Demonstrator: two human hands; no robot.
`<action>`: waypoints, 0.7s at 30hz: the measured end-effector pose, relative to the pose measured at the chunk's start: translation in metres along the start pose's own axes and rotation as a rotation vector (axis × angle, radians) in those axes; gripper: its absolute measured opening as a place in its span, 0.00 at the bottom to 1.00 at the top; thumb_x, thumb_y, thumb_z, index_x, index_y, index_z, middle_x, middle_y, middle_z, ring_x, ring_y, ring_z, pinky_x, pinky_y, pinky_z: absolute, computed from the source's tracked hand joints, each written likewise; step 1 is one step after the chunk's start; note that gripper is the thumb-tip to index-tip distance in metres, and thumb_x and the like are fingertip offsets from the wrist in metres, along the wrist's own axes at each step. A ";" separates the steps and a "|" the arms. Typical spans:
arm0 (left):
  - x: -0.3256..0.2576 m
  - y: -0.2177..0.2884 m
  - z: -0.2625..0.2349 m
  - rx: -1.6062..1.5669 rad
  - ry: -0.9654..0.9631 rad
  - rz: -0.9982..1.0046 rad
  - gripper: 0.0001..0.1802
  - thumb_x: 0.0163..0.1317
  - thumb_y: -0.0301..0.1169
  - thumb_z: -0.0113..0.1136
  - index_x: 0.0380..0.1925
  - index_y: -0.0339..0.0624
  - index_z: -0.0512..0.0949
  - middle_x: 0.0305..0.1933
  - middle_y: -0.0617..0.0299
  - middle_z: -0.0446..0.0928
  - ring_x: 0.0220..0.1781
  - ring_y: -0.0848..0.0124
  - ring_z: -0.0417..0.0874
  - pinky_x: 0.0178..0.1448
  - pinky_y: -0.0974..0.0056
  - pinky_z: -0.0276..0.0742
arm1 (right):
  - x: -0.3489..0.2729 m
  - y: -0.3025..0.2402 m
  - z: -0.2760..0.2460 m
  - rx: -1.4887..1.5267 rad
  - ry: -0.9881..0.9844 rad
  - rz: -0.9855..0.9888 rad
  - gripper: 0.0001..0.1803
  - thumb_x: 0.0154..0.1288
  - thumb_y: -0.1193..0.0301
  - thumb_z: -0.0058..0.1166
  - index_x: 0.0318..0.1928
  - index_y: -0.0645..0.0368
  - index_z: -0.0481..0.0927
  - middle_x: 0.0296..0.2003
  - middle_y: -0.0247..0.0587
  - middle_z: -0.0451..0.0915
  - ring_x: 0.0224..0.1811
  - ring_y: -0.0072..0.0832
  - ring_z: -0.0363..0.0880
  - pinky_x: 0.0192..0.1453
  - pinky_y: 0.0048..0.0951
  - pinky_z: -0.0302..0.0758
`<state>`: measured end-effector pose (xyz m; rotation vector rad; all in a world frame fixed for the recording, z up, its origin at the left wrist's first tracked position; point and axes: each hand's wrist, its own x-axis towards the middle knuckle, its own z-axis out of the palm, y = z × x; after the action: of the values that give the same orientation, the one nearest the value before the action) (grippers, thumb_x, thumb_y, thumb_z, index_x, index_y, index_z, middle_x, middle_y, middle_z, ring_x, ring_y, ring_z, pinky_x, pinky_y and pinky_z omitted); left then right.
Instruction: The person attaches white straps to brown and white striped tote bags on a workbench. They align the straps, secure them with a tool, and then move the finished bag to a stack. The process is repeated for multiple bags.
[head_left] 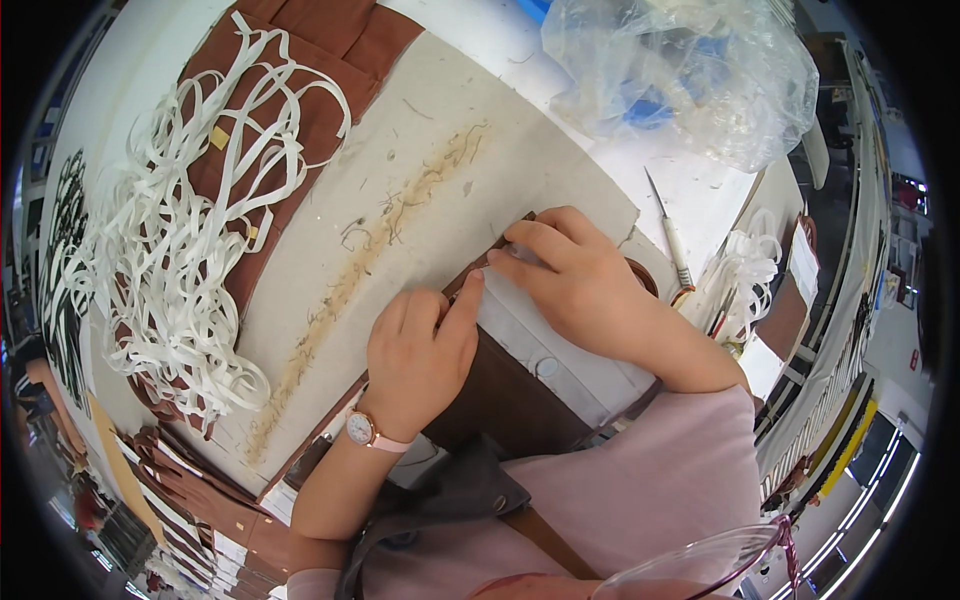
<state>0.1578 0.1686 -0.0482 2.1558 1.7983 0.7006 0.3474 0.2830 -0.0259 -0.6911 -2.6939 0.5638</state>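
A brown leather piece [500,385] with a pale grey strip [560,350] along it lies on a worn grey work board [420,170]. My left hand [420,355], with a pink-strapped watch on its wrist, rests on the brown piece with the index finger pressed against the strip's edge. My right hand [575,280] lies flat over the far end of the strip, fingertips pushing down at its corner. A small round snap [546,367] shows on the strip between my hands. Neither hand grips anything.
A tangle of white strips [190,230] lies on brown leather pieces [330,60] at the left. A crumpled clear plastic bag [690,70] sits at the back right. An awl [672,235] lies right of my right hand. More stacked brown pieces [200,500] lie at the lower left.
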 end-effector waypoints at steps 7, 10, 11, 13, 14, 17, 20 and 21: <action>0.005 0.002 -0.001 -0.035 0.023 -0.064 0.24 0.60 0.25 0.63 0.58 0.40 0.78 0.31 0.56 0.70 0.32 0.57 0.74 0.37 0.56 0.72 | 0.004 -0.001 -0.003 0.021 -0.025 -0.013 0.16 0.52 0.81 0.59 0.44 0.63 0.84 0.50 0.45 0.78 0.48 0.43 0.76 0.50 0.36 0.79; 0.006 0.001 -0.001 -0.050 0.022 -0.058 0.23 0.61 0.26 0.63 0.58 0.40 0.78 0.30 0.56 0.69 0.31 0.57 0.73 0.35 0.56 0.71 | 0.002 0.001 0.001 0.035 0.010 0.017 0.16 0.52 0.79 0.60 0.44 0.63 0.84 0.50 0.45 0.77 0.48 0.43 0.75 0.50 0.35 0.79; 0.006 0.000 0.000 -0.059 0.026 -0.057 0.22 0.61 0.26 0.63 0.57 0.40 0.78 0.29 0.57 0.69 0.31 0.58 0.73 0.35 0.56 0.71 | 0.001 0.000 0.002 0.023 0.003 0.003 0.16 0.53 0.79 0.60 0.45 0.64 0.84 0.50 0.45 0.77 0.48 0.43 0.75 0.50 0.35 0.79; 0.007 -0.001 0.000 -0.094 0.028 -0.078 0.22 0.60 0.26 0.63 0.56 0.39 0.78 0.28 0.57 0.69 0.30 0.59 0.72 0.34 0.57 0.70 | 0.002 -0.002 0.001 0.000 -0.011 -0.026 0.16 0.53 0.78 0.60 0.45 0.64 0.84 0.50 0.45 0.77 0.48 0.43 0.75 0.50 0.35 0.79; 0.007 -0.001 0.000 -0.111 0.028 -0.087 0.22 0.60 0.26 0.63 0.56 0.39 0.78 0.28 0.58 0.69 0.29 0.60 0.72 0.33 0.57 0.70 | 0.003 -0.002 0.001 -0.005 -0.019 -0.032 0.16 0.53 0.78 0.60 0.45 0.64 0.84 0.50 0.45 0.77 0.48 0.43 0.75 0.49 0.35 0.79; 0.008 -0.001 0.000 -0.147 0.035 -0.105 0.22 0.60 0.25 0.64 0.56 0.40 0.78 0.26 0.59 0.69 0.28 0.62 0.72 0.33 0.58 0.69 | 0.003 -0.002 0.001 -0.022 -0.028 -0.047 0.16 0.53 0.77 0.60 0.45 0.64 0.84 0.50 0.45 0.77 0.48 0.43 0.75 0.49 0.34 0.79; 0.009 -0.001 0.000 -0.149 0.034 -0.104 0.22 0.59 0.25 0.64 0.55 0.39 0.78 0.26 0.59 0.69 0.28 0.62 0.72 0.33 0.58 0.69 | 0.003 -0.002 0.001 -0.035 -0.017 -0.052 0.14 0.55 0.77 0.60 0.44 0.64 0.84 0.50 0.45 0.77 0.47 0.42 0.75 0.49 0.34 0.79; 0.009 -0.001 0.000 -0.146 0.028 -0.101 0.22 0.59 0.25 0.64 0.55 0.39 0.78 0.26 0.59 0.69 0.28 0.62 0.72 0.33 0.58 0.69 | 0.003 -0.002 0.001 -0.036 -0.015 -0.056 0.14 0.55 0.77 0.60 0.44 0.64 0.84 0.50 0.45 0.77 0.47 0.42 0.75 0.48 0.34 0.79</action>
<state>0.1578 0.1772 -0.0470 1.9565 1.7961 0.8150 0.3434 0.2829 -0.0253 -0.6208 -2.7339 0.5094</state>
